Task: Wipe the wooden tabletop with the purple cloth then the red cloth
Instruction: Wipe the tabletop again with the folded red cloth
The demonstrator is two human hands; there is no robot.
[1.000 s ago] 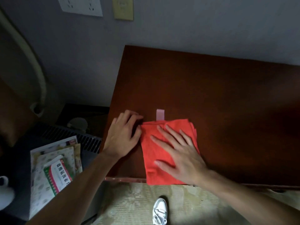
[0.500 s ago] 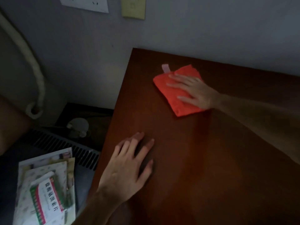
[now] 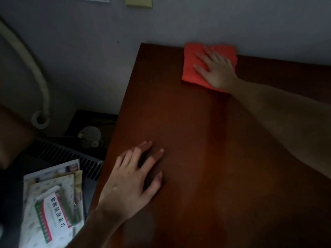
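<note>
The folded red cloth lies flat at the far edge of the dark wooden tabletop, right against the wall. My right hand presses on it, palm down, fingers spread toward the left. My left hand rests flat on the bare wood near the table's left edge, fingers apart, holding nothing. No purple cloth is in view.
The grey wall borders the table's far edge. Left of the table, lower down, are a dark vented unit, a stack of papers with a green-and-red medicine box, and a pale hose on the wall.
My right hand has pushed the red cloth from the table's near edge to the far edge by the wall. My left hand let go of the cloth and stayed flat near the left edge.
</note>
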